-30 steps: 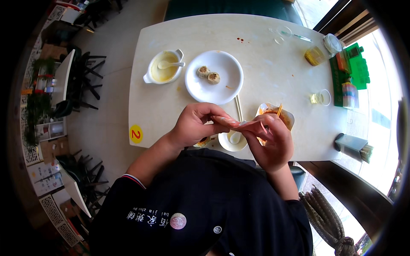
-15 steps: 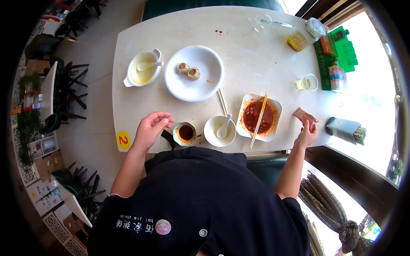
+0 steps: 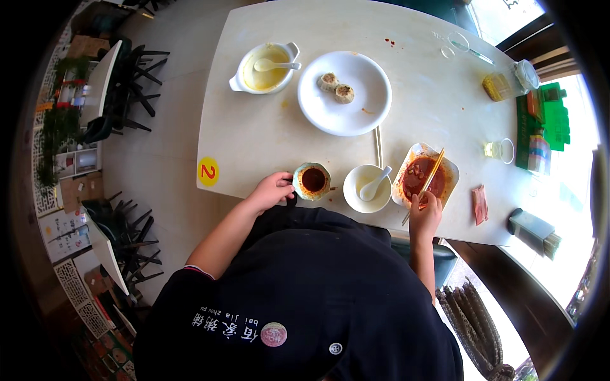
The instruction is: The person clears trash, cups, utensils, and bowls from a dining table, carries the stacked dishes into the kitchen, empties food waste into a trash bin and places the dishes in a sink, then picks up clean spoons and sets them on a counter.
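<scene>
1. Upper left of the table (image 3: 254, 140): the white handled bowl (image 3: 264, 66) holds a shallow layer of yellow soup with a white spoon (image 3: 274, 64) resting in it. It looks mostly eaten, I judge.
2. Centre left, near the table's lower edge: my left hand (image 3: 272, 190) lies beside the small cup of dark sauce (image 3: 312, 180), fingers curled and touching its left side. I cannot tell whether they truly clasp it or just rest against it. The cup stands upright and is well filled.
3. Upper centre: the big white plate (image 3: 356, 111) carries only two small dumplings (image 3: 337, 87) at its upper left; the rest is bare, so that dish seems close to finished.
4. Lower centre: a small white bowl (image 3: 366, 188) with a white spoon in it sits just right of the sauce cup. It looks empty.
5. Right of centre: the white tray of red sauce (image 3: 424, 176) has a pair of chopsticks (image 3: 424, 184) lying slantwise across it. My right hand (image 3: 424, 216) is at their lower end, fingers closed around it as far as I can see, so I am taking hold of them there. The tray holds mostly sauce.
6. Further right: a crumpled reddish wrapper (image 3: 480, 204) lies on the table, apart from my hand.
</scene>
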The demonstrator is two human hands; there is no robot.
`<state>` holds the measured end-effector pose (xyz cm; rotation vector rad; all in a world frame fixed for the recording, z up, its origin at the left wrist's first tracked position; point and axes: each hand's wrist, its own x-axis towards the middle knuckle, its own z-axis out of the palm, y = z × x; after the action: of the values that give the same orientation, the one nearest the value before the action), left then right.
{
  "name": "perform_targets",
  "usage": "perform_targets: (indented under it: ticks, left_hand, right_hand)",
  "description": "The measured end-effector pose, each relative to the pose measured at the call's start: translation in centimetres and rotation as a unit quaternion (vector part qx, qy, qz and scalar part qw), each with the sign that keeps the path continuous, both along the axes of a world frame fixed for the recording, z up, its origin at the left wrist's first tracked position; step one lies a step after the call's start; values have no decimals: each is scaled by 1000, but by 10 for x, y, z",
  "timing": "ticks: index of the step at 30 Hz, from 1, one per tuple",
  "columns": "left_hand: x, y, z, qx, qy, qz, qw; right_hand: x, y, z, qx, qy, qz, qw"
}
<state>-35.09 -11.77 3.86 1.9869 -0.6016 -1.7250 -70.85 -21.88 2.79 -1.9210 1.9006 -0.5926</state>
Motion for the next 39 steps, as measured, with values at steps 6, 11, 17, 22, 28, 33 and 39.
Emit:
perform_targets:
  ticks: [6, 11, 17, 22, 28, 33, 39]
  left_hand:
    - [-5, -1, -12, -4, 22, -28, 999]
    - [-6, -8, -7, 21, 93, 34, 995]
    - [-3, -9, -16, 5, 78, 34, 996]
    - [-8, -16, -21, -55, 47, 31, 997]
    - [-14, -39, 8, -135, 3, 19, 991]
    - [-43, -85, 54, -154, 76, -5, 985]
    - [-92, -130, 69, -196, 112, -70, 972]
  right_hand:
    - [10, -9, -8, 28, 10, 3, 1000]
    - [4, -12, -16, 59, 36, -42, 997]
    - [10, -23, -2, 49, -66, -77, 994]
    - [3, -29, 18, 63, -259, -112, 957]
    - [10, -23, 82, 130, -540, -109, 825]
    - [-18, -17, 98, 173, -654, -11, 736]
    - [-34, -1, 113, 67, -739, 131, 657]
